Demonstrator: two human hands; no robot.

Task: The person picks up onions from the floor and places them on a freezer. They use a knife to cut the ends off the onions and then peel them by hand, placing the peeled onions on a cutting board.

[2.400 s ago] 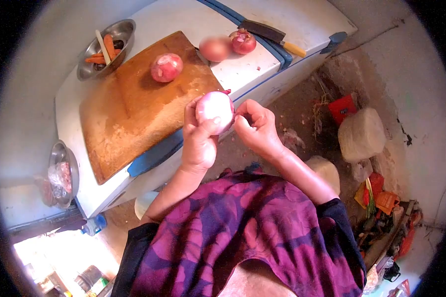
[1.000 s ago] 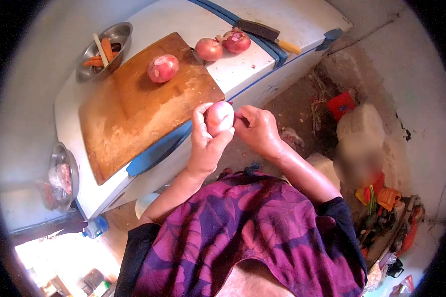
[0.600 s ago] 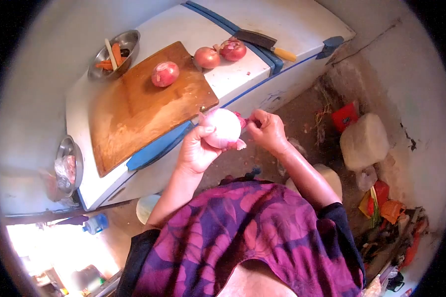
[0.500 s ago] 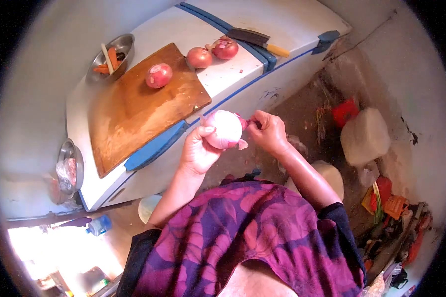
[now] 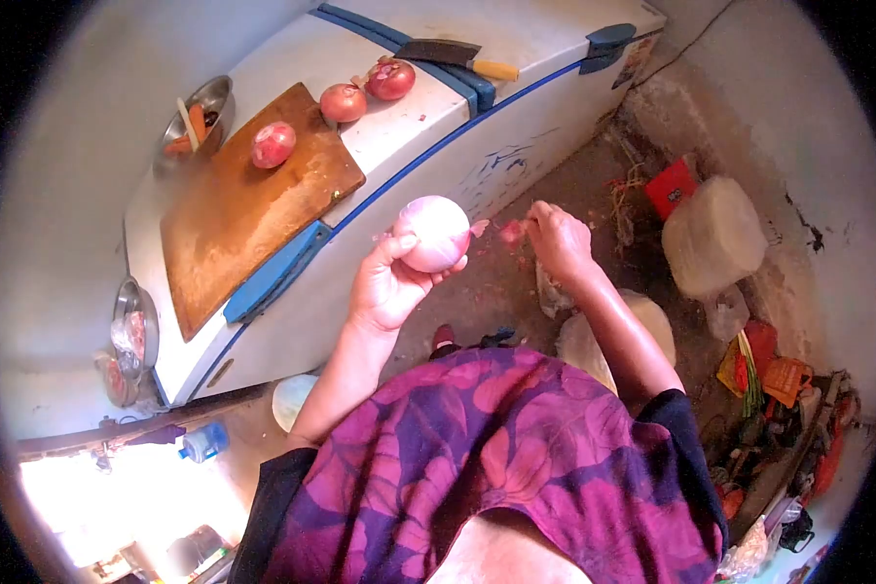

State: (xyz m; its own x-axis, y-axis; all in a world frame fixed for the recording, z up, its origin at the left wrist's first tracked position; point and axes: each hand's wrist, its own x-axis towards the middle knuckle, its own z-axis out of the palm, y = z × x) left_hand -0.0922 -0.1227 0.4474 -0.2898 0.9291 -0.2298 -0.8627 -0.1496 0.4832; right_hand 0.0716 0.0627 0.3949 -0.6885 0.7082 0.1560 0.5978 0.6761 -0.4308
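My left hand is wrapped round a partly peeled onion, pale pink and bright on top, with a scrap of loose skin on its right side. To the right, my right hand is apart from the onion, its fingers pinched. A reddish piece of onion skin shows at those fingertips, slightly blurred. On the wooden cutting board sits a red onion. Two more onions, one round and one with ragged skin, rest beside the board on the white chest freezer.
A cleaver with a yellow handle lies on the freezer lid. Metal bowls stand at the left, one with carrots, another with a plastic bag. Plastic jugs and bags are on the floor at right.
My right hand has pulled away from the onion to the right, with skin at its fingertips. My left hand has lifted the onion slightly. The view has shifted right.
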